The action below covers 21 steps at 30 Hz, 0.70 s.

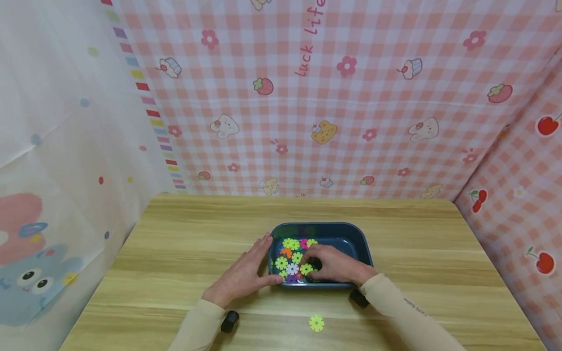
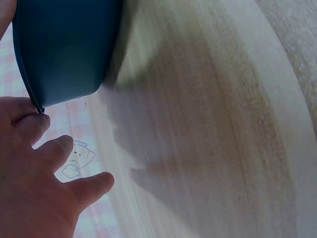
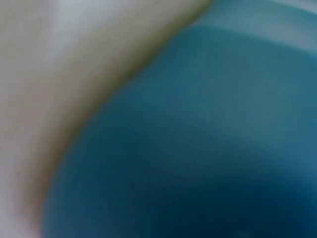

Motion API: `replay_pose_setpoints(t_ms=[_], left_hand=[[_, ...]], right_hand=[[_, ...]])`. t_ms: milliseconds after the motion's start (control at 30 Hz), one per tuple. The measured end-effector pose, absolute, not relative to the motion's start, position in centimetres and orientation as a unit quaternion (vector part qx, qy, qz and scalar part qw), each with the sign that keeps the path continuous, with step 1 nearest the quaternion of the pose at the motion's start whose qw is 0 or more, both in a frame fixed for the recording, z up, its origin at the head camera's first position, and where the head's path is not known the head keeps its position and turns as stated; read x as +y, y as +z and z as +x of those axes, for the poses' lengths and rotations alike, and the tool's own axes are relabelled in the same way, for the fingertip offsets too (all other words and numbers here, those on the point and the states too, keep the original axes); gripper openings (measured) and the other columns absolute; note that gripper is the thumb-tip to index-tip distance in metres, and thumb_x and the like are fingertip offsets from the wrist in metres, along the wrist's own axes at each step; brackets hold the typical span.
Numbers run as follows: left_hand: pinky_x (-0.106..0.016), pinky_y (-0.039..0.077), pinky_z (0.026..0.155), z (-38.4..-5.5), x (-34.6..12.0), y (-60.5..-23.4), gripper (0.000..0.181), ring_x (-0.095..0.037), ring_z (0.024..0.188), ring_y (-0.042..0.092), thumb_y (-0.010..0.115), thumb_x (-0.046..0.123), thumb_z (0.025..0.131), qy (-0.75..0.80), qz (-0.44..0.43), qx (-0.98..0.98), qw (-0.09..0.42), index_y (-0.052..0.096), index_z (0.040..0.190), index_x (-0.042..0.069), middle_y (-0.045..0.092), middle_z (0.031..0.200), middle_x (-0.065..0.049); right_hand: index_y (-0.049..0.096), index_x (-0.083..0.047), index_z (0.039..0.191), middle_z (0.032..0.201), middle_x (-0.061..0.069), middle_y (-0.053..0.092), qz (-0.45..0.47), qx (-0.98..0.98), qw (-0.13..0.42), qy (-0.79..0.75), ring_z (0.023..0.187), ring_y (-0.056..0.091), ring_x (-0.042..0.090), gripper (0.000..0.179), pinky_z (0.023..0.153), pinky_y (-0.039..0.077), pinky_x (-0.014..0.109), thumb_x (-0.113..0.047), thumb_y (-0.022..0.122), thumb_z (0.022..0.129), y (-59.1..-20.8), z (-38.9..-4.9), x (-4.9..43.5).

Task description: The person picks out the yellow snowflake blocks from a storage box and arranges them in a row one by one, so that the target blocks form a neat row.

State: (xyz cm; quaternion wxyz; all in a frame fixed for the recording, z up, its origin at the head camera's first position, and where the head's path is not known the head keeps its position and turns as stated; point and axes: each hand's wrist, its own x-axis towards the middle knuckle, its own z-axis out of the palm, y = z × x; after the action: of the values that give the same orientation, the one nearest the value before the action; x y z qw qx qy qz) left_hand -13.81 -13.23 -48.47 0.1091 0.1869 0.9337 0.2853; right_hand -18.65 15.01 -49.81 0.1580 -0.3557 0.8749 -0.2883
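A dark blue plastic bin (image 1: 347, 246) stands on the table, with yellow-green, white, orange, pink and purple snowflake discs (image 1: 291, 269) gathered in its left part. My left hand (image 1: 246, 273) lies at its left end, fingers extended along the wall and thumb at the near left corner. In the left wrist view, fingertips touch the bin's rim (image 2: 25, 79). My right hand (image 1: 333, 263) reaches inside over the near wall, thumb and fingers curled about a yellow-green snowflake disc (image 1: 306, 269). Only blurred blue bin wall (image 3: 198, 124) and pale skin or sleeve fill the right wrist view.
One loose yellow-green snowflake disc (image 1: 316, 323) lies on the wooden table (image 1: 210, 219) in front of the bin. Black wrist devices (image 1: 230, 321) sit below both wrists. Patterned cloth (image 1: 307, 107) hangs behind and at both sides of the table.
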Motion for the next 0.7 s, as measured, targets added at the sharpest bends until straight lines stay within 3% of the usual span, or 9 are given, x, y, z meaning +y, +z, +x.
replay_pose_setpoints(t_ms=[367, 700], left_hand=[[-0.059, 0.018, 0.126, -13.8, -13.2, -48.5, 0.105, -0.028, 0.159, 0.013, 0.073, 0.058, 0.091, 0.285, 0.186, 0.934, 0.109, 0.016, 0.168, 0.015, 0.011, 0.174, -0.002], [-0.059, 0.018, 0.126, -13.7, -13.1, -48.4, 0.105, -0.028, 0.159, 0.012, 0.074, 0.057, 0.091, 0.289, 0.182, 0.933, 0.112, 0.015, 0.168, 0.015, 0.011, 0.174, -0.002]], right_hand=[[0.074, -0.016, 0.120, 0.121, -0.005, 0.067, -0.344, 0.875, 0.115, -0.319, 0.110, 0.061, 0.014, 0.025, 0.098, 0.056, 0.039, -0.021, 0.075, 0.096, -48.0, -17.5, 16.1], [0.075, -0.020, 0.121, 0.117, -0.010, 0.066, -0.340, 0.879, 0.068, -0.328, 0.109, 0.063, 0.017, 0.025, 0.095, 0.056, 0.045, -0.033, 0.072, 0.099, -46.6, -15.7, 17.5]])
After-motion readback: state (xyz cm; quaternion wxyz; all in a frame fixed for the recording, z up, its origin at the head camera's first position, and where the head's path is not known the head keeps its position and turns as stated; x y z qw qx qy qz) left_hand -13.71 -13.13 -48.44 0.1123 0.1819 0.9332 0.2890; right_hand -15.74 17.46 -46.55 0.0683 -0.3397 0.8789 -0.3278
